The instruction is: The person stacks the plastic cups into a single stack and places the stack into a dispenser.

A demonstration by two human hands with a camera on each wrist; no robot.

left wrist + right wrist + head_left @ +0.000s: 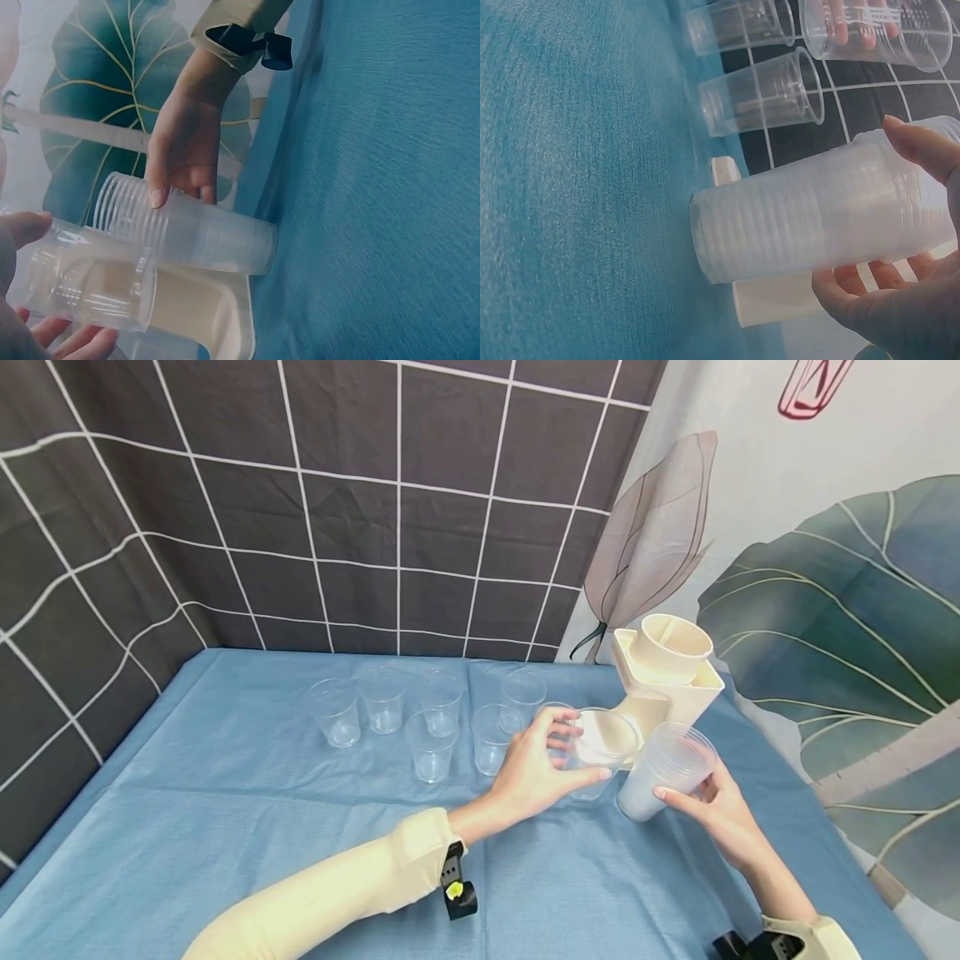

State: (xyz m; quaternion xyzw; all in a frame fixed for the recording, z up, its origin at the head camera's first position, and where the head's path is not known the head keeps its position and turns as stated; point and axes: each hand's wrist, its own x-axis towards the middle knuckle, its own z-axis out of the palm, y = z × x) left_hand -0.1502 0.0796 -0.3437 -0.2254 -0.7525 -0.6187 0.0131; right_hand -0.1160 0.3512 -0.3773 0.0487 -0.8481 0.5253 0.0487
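Note:
A single clear plastic cup (588, 789) is held upright in my left hand (528, 764), thumb on the near side and fingers on the far side. In the left wrist view this cup (90, 281) is between thumb and fingertips. My right hand (723, 818) grips a tall stack of nested clear plastic cups (663, 772) near its rims. The stack leans, its base close to or on the cloth; contact cannot be told. In the right wrist view, the stack (795, 217) has my thumb on one side and fingers on the other.
Several clear cups (432, 752) stand in loose rows left of my hands; one is partly hidden behind my left hand. Behind the stack stands a cream plastic device (663, 672) with a round top opening. Blue cloth (247, 827) covers the table, with a grid-patterned curtain (442, 527) behind.

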